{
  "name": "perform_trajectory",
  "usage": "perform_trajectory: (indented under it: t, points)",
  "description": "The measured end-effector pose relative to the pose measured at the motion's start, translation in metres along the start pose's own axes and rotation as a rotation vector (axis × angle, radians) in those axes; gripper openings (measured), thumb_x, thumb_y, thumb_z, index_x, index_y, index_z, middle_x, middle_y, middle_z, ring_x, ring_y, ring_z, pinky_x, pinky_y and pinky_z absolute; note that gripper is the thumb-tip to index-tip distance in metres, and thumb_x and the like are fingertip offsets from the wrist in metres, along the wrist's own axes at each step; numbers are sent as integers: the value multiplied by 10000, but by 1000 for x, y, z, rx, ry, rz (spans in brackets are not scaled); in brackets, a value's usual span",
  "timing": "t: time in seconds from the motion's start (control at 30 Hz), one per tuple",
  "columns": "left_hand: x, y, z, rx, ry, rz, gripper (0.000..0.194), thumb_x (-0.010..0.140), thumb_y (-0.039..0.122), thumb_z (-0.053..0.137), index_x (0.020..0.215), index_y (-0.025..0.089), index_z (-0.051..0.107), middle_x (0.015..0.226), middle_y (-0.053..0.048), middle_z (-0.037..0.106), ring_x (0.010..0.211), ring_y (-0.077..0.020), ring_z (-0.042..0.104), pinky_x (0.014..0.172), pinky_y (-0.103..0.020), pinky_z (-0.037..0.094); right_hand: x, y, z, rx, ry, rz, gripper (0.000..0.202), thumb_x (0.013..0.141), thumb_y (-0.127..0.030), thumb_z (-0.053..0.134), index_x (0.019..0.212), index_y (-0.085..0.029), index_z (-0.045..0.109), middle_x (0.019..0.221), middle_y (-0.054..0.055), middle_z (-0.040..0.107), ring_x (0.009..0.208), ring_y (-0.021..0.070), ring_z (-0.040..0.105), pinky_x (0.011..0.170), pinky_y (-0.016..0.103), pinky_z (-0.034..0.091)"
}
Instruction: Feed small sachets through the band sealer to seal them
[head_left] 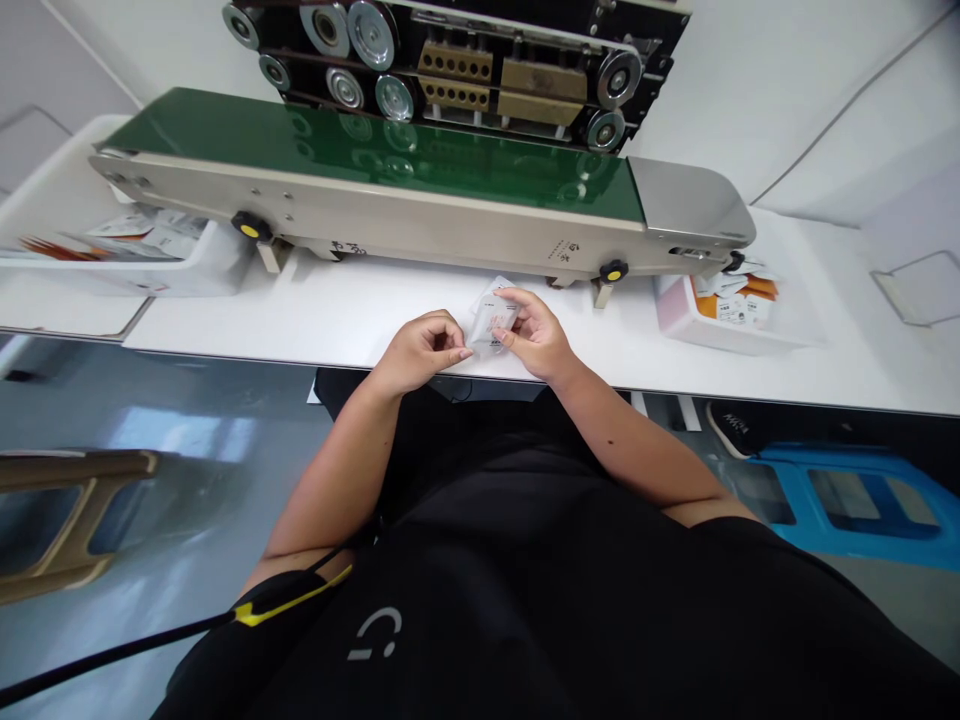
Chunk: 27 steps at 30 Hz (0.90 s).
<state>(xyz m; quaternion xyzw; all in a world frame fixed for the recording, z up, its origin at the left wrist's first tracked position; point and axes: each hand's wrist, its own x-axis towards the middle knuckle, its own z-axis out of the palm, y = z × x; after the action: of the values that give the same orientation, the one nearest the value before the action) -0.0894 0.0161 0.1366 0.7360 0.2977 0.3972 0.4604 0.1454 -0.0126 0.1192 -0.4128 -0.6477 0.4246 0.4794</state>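
- Your right hand point(536, 335) pinches a small clear plastic sachet with red print point(493, 318) between thumb and fingers point(517, 298).
- Your left hand point(421, 350) is curled, its fingertips closed on the sachet's left edge.
- The sachet sits just above the front of the white tabletop point(337, 310).
- Behind it runs a beige sealing machine with a green conveyor belt point(420, 160).
- A white tray of orange-printed packets point(720, 305) lies to your right, and a white bin of packets point(142, 245) to your left.

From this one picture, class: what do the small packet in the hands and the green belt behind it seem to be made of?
Packet: seemingly thin clear plastic film; it crinkles, glints and shows print. Belt: probably smooth glossy rubber or plastic; it mirrors the rollers above.
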Motion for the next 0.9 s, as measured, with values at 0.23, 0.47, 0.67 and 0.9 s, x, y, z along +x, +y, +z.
perform_trajectory:
  t: [0.23, 0.47, 0.67, 0.9]
  points:
    - [-1, 0, 0, 34, 40, 39, 375, 807, 515, 850, 764, 184, 677, 808, -31, 604, 712, -140, 552, 650, -269, 462, 3, 3, 1, 45, 70, -16, 590, 874, -597, 730, 1373, -343, 544, 1412, 61, 612, 1118, 238, 686, 969, 430, 620]
    - [-2, -7, 7, 17, 249, 2, 277, 825, 420, 840, 794, 189, 690, 809, -19, 598, 708, -129, 549, 659, -267, 462, 7, 6, -4, 73, 232, -10, 645, 870, -641, 714, 1388, -352, 459, 1265, 54, 655, 1120, 243, 673, 947, 425, 612]
    - [-3, 0, 13, 133, 184, -5, 184, 842, 351, 791, 941, 196, 786, 878, -44, 666, 735, -140, 612, 651, -267, 493, 4, 4, -1, 59, 152, -2, 643, 846, -613, 746, 1356, -333, 473, 1212, 47, 657, 1070, 234, 673, 930, 406, 608]
    - [-4, 4, 12, 241, 134, -12, 146, 877, 305, 708, 836, 178, 769, 808, -34, 675, 700, -143, 591, 653, -284, 470, 1, 0, 1, -23, 54, 34, 636, 881, -614, 697, 1408, -337, 470, 1387, 84, 596, 1166, 264, 654, 970, 435, 603]
